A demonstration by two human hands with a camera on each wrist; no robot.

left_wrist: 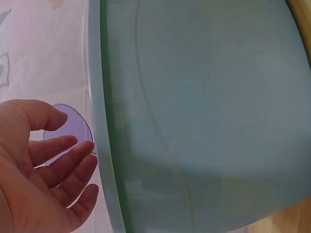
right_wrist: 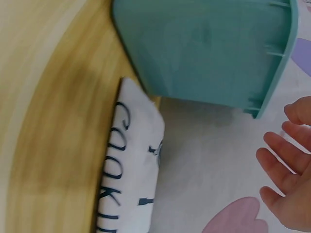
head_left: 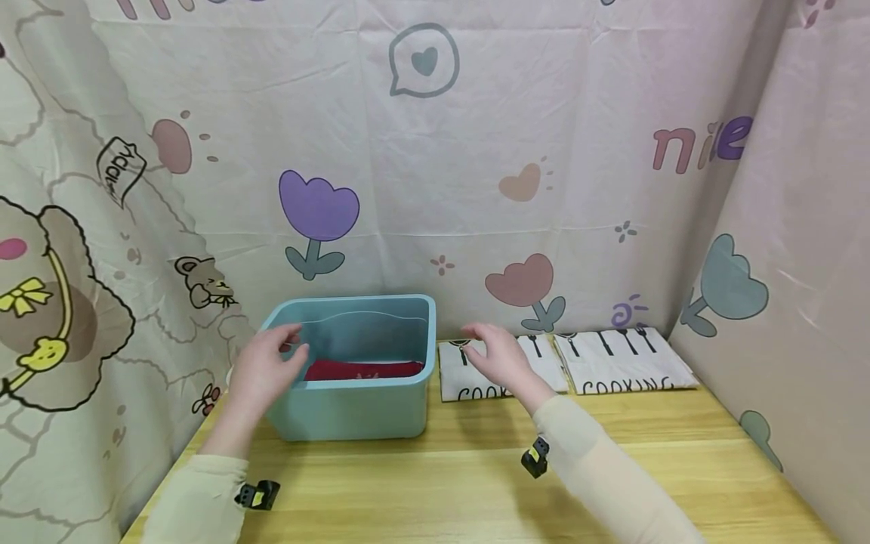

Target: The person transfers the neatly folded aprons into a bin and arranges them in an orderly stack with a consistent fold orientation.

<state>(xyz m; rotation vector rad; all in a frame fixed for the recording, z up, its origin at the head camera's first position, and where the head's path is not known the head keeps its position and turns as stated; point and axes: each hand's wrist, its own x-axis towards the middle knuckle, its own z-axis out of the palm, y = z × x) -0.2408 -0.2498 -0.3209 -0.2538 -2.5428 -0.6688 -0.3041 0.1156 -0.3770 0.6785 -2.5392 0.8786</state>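
Note:
A light blue plastic bin (head_left: 347, 412) stands on the wooden table at the left, with folded red cloth (head_left: 363, 369) lying inside. My left hand (head_left: 263, 370) hovers at the bin's left side, fingers loosely bent and holding nothing; the left wrist view shows this hand (left_wrist: 48, 170) beside the bin's rim (left_wrist: 104, 126). Right of the bin, my right hand (head_left: 501, 357) is raised over a folded white cloth (head_left: 451, 381) printed "COOKING". Its fingers are relaxed and grip nothing, as the right wrist view of the hand (right_wrist: 289, 165) also shows.
A second folded white cloth (head_left: 625, 363) with the same print lies to the right of the first. Behind the table (head_left: 435, 491) hangs a patterned curtain (head_left: 408, 151), which also closes off the left and right sides.

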